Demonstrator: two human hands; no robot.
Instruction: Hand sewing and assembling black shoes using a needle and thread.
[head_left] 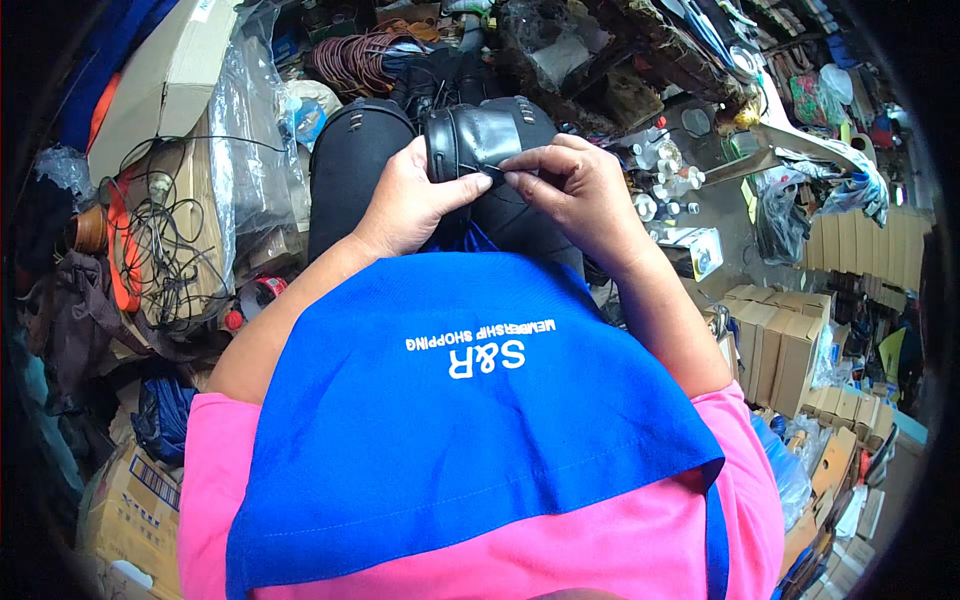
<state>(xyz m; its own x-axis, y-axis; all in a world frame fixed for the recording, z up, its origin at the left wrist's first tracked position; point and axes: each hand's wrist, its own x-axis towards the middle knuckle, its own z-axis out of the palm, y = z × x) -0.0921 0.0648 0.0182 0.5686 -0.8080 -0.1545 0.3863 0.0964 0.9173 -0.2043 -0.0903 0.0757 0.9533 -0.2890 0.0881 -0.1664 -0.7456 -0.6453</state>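
Observation:
A glossy black leather shoe lies across my lap, over black-clad knees, with its dark rim toward the left. My left hand is closed on the shoe's near left side, its thumb pressed along the edge. Right beside that thumb tip, my right hand pinches a thin black strand, which looks like thread, between thumb and forefinger at the shoe's near side. Both hands almost meet there. The left fingers are partly hidden behind the shoe.
Tangled black cord lies over cardboard at my left. Beyond my knees sits a coil of brown cord. Several small bottles stand at my right, near a curved metal stand. Cardboard boxes are stacked farther right.

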